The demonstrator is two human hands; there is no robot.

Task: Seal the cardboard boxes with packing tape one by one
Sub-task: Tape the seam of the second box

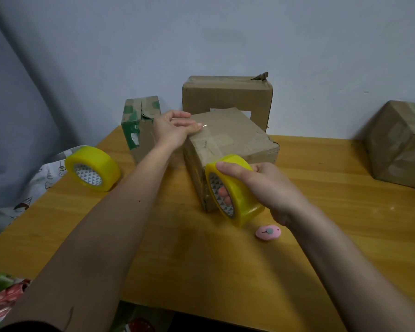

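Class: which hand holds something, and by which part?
The right hand grips a tape roll, thumb on its outer rim, fingers through the core. The left hand only presses the box.

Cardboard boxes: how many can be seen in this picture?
4. One box under the left hand at the table's centre, one green-taped box left of it, one large box behind, one box at far right. Others may lie outside view.

Four cardboard boxes – middle (230,142), behind it (227,97), left (139,123), far right (400,144); two tape rolls – left (92,167), centre (235,190); one pink cutter (268,232).
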